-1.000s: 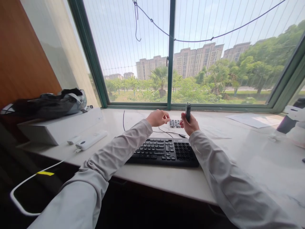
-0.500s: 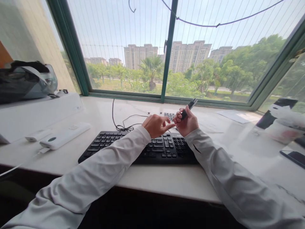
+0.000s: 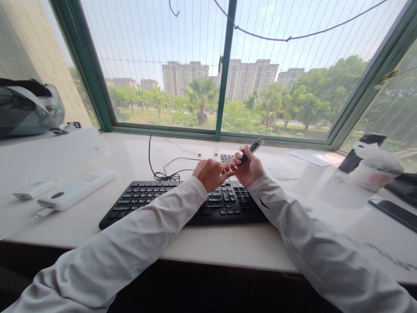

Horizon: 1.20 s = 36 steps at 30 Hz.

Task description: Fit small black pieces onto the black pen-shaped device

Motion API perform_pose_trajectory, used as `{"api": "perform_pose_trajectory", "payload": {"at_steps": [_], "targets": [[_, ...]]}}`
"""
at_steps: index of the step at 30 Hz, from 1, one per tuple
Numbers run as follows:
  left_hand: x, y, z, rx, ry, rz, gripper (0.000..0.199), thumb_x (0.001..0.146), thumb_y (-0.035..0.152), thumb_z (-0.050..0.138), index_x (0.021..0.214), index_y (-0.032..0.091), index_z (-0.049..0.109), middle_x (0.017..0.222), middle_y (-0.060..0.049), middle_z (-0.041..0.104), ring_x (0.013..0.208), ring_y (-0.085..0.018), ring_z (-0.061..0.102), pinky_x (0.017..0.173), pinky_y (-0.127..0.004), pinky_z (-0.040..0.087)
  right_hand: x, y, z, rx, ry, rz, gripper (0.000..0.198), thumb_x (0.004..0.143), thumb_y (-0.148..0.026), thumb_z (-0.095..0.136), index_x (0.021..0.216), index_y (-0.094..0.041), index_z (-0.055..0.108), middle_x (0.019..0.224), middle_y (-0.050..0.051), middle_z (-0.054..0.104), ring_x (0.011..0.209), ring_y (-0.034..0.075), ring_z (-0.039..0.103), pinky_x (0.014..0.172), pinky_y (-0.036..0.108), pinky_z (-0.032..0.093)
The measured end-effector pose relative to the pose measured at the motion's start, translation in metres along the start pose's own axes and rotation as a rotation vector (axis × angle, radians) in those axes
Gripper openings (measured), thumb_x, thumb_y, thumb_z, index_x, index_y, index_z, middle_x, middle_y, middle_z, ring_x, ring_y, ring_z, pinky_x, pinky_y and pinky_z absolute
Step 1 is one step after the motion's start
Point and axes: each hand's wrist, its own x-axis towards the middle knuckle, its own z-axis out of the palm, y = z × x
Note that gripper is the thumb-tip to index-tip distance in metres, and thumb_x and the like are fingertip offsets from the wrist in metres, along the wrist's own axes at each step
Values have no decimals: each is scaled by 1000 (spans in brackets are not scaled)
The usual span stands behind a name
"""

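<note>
In my right hand [image 3: 250, 170], the fingers are wrapped round a slim black tool [image 3: 252, 150] whose greyish end points up and away to the right. My left hand [image 3: 210, 174] touches the right fingertips, its thumb and fingers drawn together; anything pinched there is too small to make out. Below both hands lies a black keyboard [image 3: 137, 198], partly covered by my left sleeve. Its number pad [image 3: 243, 198] shows dark square sockets without key tops. Behind the hands, small black keycaps [image 3: 226, 157] lie grouped in rows on the white surface.
Two tiny dark pieces [image 3: 216, 154] sit near the keycaps. A coiled black cable [image 3: 166, 176] lies behind the keyboard. At left are a white power bank [image 3: 76, 189] and a white box [image 3: 48, 150] bearing a bag. A phone [image 3: 395, 215] and paper [image 3: 312, 158] are at right.
My left fingers have closed in against the right hand's fingertips. The right hand still grips the black tool. The whole view has shifted slightly.
</note>
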Motion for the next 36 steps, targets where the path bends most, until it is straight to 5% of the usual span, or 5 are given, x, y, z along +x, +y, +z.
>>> {"api": "perform_pose_trajectory", "payload": {"at_steps": [5,15,25,36], "targets": [[4,-11,-5,187,-150,43,64,81,71,38,91,18,72,74,-11,68,72,-24,64,69,-33,46,5,0,-1,87,-4,46,39,83,-51,55,68,-22,35,52,-9,22,40,6,20,36,17,24],[9,-37,-5,220,-365,-47,23,79,39,63,89,21,72,84,-8,66,84,-22,63,78,-30,46,15,40,-3,-26,124,169,28,81,-32,65,73,-20,41,54,-9,34,43,4,33,39,15,30],[8,-33,-7,238,-356,-40,29,82,43,56,90,21,72,81,-9,66,83,-24,63,74,-31,47,14,40,0,41,177,288,21,87,-31,57,78,-21,41,52,-9,36,42,5,34,41,15,30],[8,-36,-4,214,-354,-69,30,81,45,56,88,21,72,83,-9,66,82,-23,63,78,-32,47,10,45,9,-320,-2,131,36,70,-46,71,77,-20,47,56,-8,40,49,6,33,47,20,27]]}}
